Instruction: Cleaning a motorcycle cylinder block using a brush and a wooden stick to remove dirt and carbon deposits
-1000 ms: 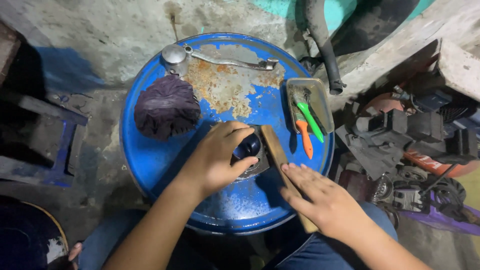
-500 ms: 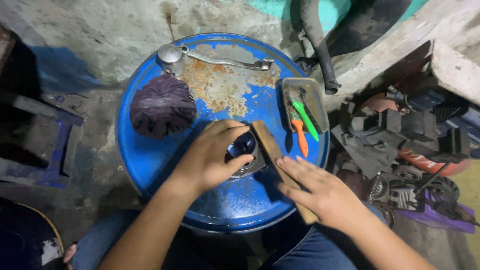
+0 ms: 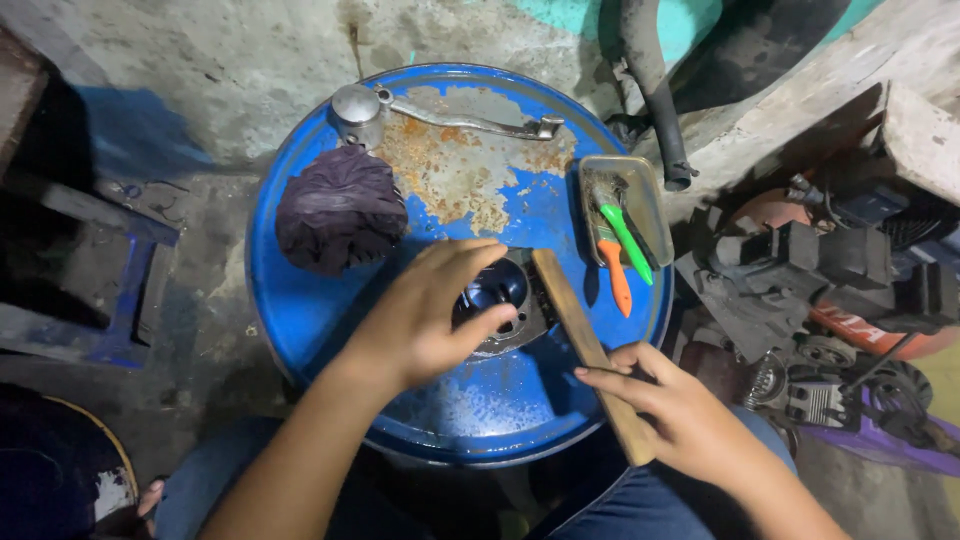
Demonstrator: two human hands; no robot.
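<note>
A dark metal cylinder part (image 3: 500,295) with a round bore sits on the blue drum top (image 3: 300,300). My left hand (image 3: 425,315) rests over its left side, fingers spread and touching its rim. A long wooden stick (image 3: 585,345) lies slanted beside the part's right edge. My right hand (image 3: 670,405) grips the stick's lower end near the drum's front edge.
A dark purple rag (image 3: 340,208) lies at the drum's left. A metal lever with a cup end (image 3: 440,112) lies at the back. A small metal tray (image 3: 625,205) holds green and orange brushes. Engine parts (image 3: 830,290) crowd the right; a blue stool (image 3: 90,290) stands left.
My left hand has lifted its fingers a little, showing more of the part's bore. My right hand has slid down the stick toward its near end.
</note>
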